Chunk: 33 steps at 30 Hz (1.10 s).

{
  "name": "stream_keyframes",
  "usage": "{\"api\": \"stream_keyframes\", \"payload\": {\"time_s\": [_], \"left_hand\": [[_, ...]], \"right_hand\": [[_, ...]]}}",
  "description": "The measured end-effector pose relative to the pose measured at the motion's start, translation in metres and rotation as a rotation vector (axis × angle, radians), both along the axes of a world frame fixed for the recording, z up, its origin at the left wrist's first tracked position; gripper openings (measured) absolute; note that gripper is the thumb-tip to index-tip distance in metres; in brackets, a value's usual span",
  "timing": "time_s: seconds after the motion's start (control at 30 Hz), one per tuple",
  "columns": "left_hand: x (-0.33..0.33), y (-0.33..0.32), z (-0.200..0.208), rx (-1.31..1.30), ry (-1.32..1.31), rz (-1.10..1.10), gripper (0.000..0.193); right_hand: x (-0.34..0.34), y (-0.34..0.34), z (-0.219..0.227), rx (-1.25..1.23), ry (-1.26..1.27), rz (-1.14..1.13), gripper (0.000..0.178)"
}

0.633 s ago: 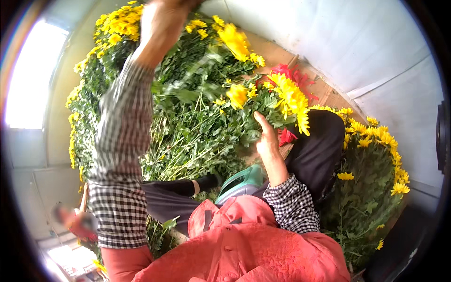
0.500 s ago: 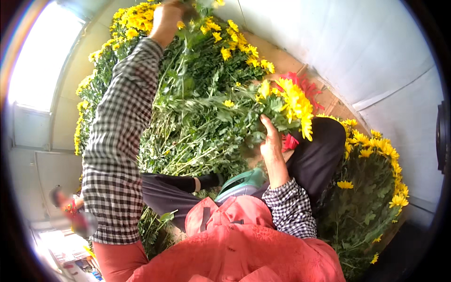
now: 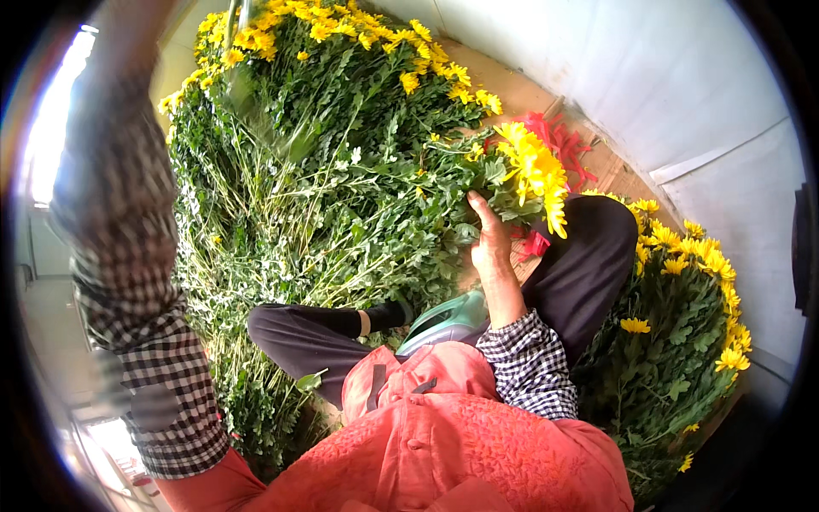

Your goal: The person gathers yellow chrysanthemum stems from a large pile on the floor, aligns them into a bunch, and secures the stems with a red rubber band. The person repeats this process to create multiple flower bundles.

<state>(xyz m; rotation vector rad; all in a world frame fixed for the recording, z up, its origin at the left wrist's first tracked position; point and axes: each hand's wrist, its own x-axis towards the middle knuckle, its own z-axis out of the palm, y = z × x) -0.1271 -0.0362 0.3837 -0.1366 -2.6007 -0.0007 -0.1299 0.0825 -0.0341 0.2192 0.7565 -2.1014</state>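
Yellow chrysanthemums (image 3: 531, 171) lie gathered in a bunch near my raised right knee. My right hand (image 3: 490, 243) is closed round their leafy stems just below the blooms, thumb on top. My left arm stretches up at the far left. My left hand (image 3: 136, 26) is smeared by motion at the upper edge, and its fingers do not show. Beside it, blurred green stems hang over the big heap of cut chrysanthemums (image 3: 341, 111), whose flower heads line the far side. A green and grey shoe (image 3: 444, 322) rests below my right hand.
Another pile of yellow chrysanthemums (image 3: 674, 333) stands to the right of my knee. Red strips (image 3: 559, 145) lie on the cardboard (image 3: 618, 175) by the white wall (image 3: 665, 85). My crossed legs (image 3: 316, 341) border the heap's near side.
My left arm has swung left from over the heap to the far left, with blurred stems beside it. My right hand keeps its grip on the bunch, nearly still.
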Motion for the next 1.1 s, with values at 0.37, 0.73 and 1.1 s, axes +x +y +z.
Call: {"api": "stream_keyframes", "payload": {"time_s": [0.37, 0.73, 1.1], "left_hand": [[0.051, 0.068, -0.273, 0.831, -0.311, 0.342, 0.030], [0.033, 0.052, -0.313, 1.109, -0.103, 0.300, 0.028], [0.043, 0.054, -0.303, 1.521, -0.101, 0.069, 0.104]], "right_hand": [[-0.007, 0.011, 0.003, 0.055, -0.030, -0.037, 0.070], [-0.002, 0.010, 0.002, -0.127, -0.043, 0.071, 0.049], [-0.013, 0.015, 0.026, 0.059, 0.054, 0.152, 0.049]]}}
